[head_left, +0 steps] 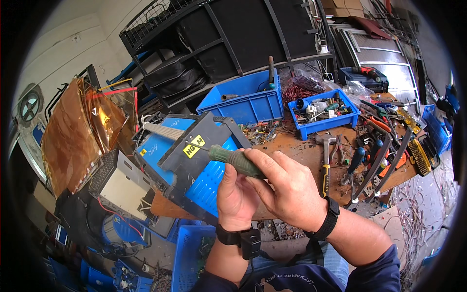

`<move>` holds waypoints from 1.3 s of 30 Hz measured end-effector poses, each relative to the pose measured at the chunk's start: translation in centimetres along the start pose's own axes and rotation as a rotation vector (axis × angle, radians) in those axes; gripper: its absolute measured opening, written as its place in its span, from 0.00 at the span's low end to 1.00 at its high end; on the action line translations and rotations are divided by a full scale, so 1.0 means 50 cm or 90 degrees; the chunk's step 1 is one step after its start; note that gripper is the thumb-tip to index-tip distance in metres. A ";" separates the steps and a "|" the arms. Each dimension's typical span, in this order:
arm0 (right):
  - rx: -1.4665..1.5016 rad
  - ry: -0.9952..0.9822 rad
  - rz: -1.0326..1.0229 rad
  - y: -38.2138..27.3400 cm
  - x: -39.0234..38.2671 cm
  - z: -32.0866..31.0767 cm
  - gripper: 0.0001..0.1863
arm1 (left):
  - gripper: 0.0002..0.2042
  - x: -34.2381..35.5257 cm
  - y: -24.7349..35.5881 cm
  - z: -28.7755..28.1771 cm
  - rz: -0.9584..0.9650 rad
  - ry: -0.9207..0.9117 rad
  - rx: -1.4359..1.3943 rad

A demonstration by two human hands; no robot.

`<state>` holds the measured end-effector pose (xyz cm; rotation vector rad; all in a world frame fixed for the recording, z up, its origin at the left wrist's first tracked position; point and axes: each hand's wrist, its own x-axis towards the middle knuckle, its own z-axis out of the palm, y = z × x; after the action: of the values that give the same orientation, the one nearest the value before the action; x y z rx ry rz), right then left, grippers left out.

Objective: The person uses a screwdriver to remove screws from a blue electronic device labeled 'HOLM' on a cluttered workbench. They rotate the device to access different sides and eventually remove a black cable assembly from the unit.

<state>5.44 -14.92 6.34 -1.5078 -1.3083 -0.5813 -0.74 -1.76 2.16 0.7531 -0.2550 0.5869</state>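
A screwdriver (238,159) with a green ribbed handle lies in my right hand (294,192), whose fingers wrap the handle's rear end. My left hand (237,198) is at the handle from below, its thumb raised against the side; most of its fingers are hidden behind the handle and the right hand. The shaft points left across a black frame part with a yellow label (196,146). That part belongs to a boxy black and blue unit (206,182) tilted on the table's left side. Whether the shaft's tip touches the frame is hard to tell.
On the wooden table (296,163) stand a large blue crate (253,104) and a smaller blue bin (323,114) of parts. A hammer (326,165), pliers (337,150) and several other hand tools lie to the right. Below left stands a blue basket (182,253).
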 end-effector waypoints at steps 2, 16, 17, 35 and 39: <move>0.002 0.000 0.001 0.000 0.000 0.000 0.22 | 0.22 0.000 0.000 -0.001 0.000 0.000 0.002; -0.049 -0.024 -0.064 -0.013 0.003 -0.010 0.25 | 0.26 -0.015 0.002 0.021 0.042 0.033 0.015; -0.060 -0.026 -0.107 -0.012 0.004 -0.011 0.26 | 0.27 -0.017 0.002 0.019 0.028 -0.001 -0.018; -0.095 -0.047 -0.187 -0.019 -0.004 -0.015 0.23 | 0.31 -0.033 -0.006 -0.030 -0.019 -0.147 -0.107; 0.038 -0.019 0.007 -0.039 -0.005 -0.023 0.23 | 0.27 -0.030 0.003 -0.023 -0.004 -0.109 -0.038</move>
<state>3.86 -16.25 7.29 -1.4786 -1.3284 -0.5112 -2.03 -1.46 0.82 0.7465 -0.4267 0.5063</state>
